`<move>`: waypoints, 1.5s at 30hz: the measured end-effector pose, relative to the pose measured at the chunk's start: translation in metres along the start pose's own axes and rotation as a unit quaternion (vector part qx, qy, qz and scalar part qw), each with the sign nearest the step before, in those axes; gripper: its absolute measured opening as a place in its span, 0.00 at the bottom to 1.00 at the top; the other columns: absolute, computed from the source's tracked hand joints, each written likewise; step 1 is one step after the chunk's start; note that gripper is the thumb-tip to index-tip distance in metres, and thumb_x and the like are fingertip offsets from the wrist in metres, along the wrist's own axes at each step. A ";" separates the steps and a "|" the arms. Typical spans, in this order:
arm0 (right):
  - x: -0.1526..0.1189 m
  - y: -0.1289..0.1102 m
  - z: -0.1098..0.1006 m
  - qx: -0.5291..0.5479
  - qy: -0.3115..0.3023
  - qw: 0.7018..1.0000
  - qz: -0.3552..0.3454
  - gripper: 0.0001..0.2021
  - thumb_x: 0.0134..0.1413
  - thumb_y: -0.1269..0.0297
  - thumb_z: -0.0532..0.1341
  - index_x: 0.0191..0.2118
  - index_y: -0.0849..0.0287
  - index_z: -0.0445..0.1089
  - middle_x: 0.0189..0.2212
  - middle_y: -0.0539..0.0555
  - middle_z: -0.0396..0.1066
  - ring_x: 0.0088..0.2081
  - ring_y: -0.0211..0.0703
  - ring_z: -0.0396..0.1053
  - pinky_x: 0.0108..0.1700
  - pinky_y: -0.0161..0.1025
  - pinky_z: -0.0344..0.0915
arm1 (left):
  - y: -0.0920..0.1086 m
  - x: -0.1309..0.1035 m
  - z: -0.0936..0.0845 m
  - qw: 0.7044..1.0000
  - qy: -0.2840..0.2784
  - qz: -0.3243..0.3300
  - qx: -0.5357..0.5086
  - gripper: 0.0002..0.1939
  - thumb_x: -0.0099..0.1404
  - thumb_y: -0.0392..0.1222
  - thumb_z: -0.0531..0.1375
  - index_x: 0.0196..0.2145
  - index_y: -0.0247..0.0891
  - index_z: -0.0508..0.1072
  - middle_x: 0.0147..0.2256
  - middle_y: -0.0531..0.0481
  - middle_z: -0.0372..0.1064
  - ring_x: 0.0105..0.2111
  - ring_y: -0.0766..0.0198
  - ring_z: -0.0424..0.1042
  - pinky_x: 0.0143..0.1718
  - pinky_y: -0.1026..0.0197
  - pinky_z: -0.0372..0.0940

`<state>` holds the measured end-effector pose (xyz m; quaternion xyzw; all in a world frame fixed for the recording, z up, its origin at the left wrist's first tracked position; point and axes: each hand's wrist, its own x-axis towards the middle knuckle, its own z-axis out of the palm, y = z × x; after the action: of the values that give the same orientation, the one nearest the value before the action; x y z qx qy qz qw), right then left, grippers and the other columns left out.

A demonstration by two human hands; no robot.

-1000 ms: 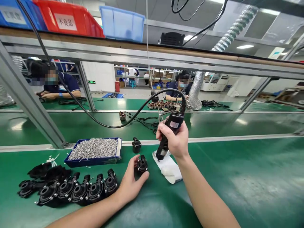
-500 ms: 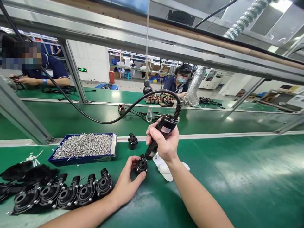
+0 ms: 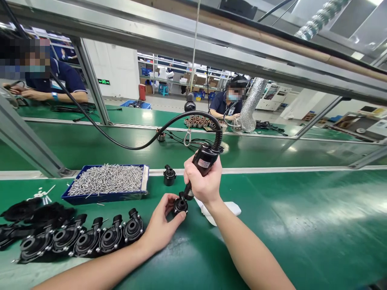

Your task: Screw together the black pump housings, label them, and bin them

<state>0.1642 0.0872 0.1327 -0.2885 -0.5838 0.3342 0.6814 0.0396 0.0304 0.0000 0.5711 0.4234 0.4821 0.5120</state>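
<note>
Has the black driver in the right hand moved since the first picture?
Yes: judged against the blue tray, the driver has moved left, closer to it; its lower end is now at the black housing in the left hand.

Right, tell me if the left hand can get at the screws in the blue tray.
Likely yes, but only after letting go: the left hand is holding a black part. The blue tray of screws is close by and open on top, with only bare bench between.
</note>
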 end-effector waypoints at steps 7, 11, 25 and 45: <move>-0.002 0.002 0.001 0.010 0.000 1.000 0.008 0.16 0.56 0.62 0.67 0.36 0.52 0.55 0.22 0.39 0.63 0.16 0.32 0.59 0.18 0.32 0.60 | -0.001 0.002 0.000 0.998 0.011 -0.032 -0.046 0.23 0.60 0.53 0.71 0.46 0.41 0.69 0.44 0.47 0.72 0.48 0.55 0.74 0.59 0.50 0.70; -0.003 0.003 0.001 0.011 0.002 1.000 0.008 0.16 0.56 0.61 0.66 0.36 0.51 0.54 0.20 0.38 0.63 0.15 0.32 0.59 0.17 0.31 0.61 | -0.001 0.003 0.000 0.997 0.007 -0.045 -0.057 0.24 0.58 0.53 0.72 0.45 0.41 0.69 0.44 0.47 0.72 0.49 0.54 0.74 0.59 0.49 0.69; -0.015 -0.029 0.008 0.074 -0.037 0.996 0.025 0.13 0.58 0.66 0.66 0.42 0.54 0.60 0.26 0.43 0.73 0.17 0.34 0.68 0.21 0.33 0.65 | -0.004 -0.002 0.004 0.997 -0.034 0.012 -0.072 0.18 0.67 0.48 0.67 0.49 0.40 0.69 0.48 0.46 0.72 0.51 0.53 0.72 0.58 0.50 0.66; -0.026 -0.015 0.020 0.065 -0.049 0.997 0.013 0.11 0.58 0.68 0.65 0.41 0.53 0.60 0.23 0.41 0.68 0.16 0.33 0.63 0.19 0.32 0.61 | -0.004 0.002 0.007 0.994 -0.025 0.013 -0.105 0.19 0.63 0.47 0.69 0.48 0.40 0.70 0.45 0.46 0.74 0.51 0.49 0.73 0.56 0.49 0.67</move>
<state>0.1436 0.0574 0.1319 -0.2340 -0.5898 0.3942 0.6649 0.0469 0.0313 -0.0038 0.5315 0.3501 0.5159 0.5734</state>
